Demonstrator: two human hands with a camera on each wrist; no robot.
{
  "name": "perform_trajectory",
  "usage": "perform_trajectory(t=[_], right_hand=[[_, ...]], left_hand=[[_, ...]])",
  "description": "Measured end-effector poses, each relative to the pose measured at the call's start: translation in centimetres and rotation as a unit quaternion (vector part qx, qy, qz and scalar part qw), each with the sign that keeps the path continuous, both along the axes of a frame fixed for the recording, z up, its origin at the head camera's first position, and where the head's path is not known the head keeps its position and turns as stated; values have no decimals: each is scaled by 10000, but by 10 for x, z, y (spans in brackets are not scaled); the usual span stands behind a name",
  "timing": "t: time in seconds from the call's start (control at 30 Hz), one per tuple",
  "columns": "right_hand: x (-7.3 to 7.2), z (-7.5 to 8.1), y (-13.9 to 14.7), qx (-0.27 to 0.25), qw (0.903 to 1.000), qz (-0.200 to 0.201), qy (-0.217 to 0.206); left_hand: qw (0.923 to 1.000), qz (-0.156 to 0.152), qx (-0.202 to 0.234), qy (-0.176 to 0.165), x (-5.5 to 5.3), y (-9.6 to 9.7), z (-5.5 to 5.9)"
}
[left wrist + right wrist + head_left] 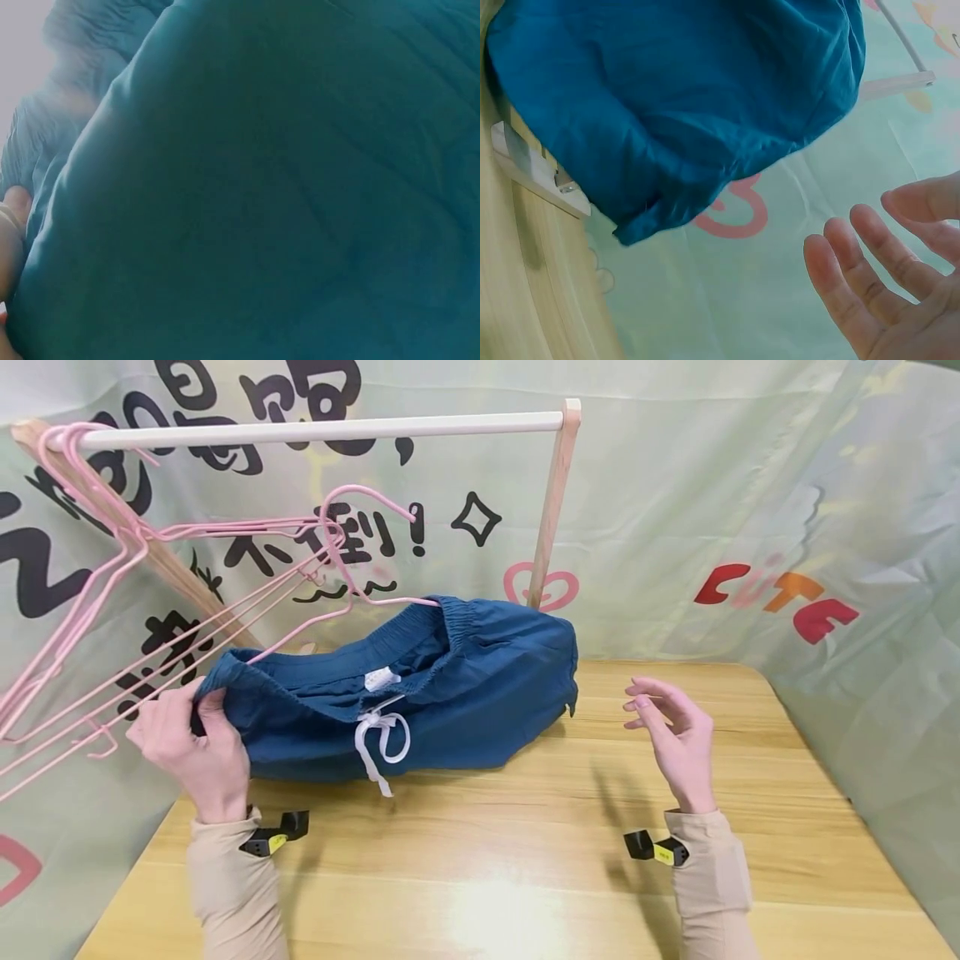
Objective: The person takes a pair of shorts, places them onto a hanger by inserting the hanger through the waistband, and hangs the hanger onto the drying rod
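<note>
Blue shorts with an elastic waistband and a white drawstring hang over the table, waist opening upward. My left hand pinches the waistband at its left end, thumb on the near side. A pink hanger reaches down into the waist opening; its lower part is hidden by the cloth. Its hook stands below the rail, apart from it. My right hand is in the air right of the shorts, fingers loosely bent, holding nothing. Blue cloth fills most of the left wrist view.
A rack with a white rail and wooden posts stands at the back of the wooden table. More pink hangers hang at the rail's left end. A printed cloth backdrop encloses the back and sides.
</note>
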State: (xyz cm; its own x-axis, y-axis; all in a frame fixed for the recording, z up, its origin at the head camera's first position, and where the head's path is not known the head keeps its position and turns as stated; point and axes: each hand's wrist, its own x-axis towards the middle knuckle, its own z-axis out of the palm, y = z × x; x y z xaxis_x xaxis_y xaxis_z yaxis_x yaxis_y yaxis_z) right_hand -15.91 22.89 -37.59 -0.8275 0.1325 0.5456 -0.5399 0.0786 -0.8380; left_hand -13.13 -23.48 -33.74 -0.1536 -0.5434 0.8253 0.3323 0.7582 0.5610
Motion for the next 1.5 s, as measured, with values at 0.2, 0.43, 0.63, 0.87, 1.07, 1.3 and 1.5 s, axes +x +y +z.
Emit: perform_trajectory(t=[0.2,0.43,0.63,0.87,1.07,1.3,1.5], right_hand=[[0,-1,1,-42,10000,65,10],[0,0,2,25,10000,-15,-95],[-1,0,2,14,10000,34,-65],[-1,-2,2,-26,9999,60,-97],[-1,-2,1,35,9999,14,-153],[-1,-3,0,38,9998,-8,-180],[-1,-3,-1,109,9997,-19,-197]], left_hand=[[9995,275,93,-85,1,-8,3],[9984,509,259,-54,0,-21,4],[9977,510,427,-114,2,-29,1],[9966,658,454,-204,4,-30,3],[9945,852,516,-309,5,-32,7],[9918,1023,648,-406,5,-35,12],[9897,1171,618,-538,5,-39,13]])
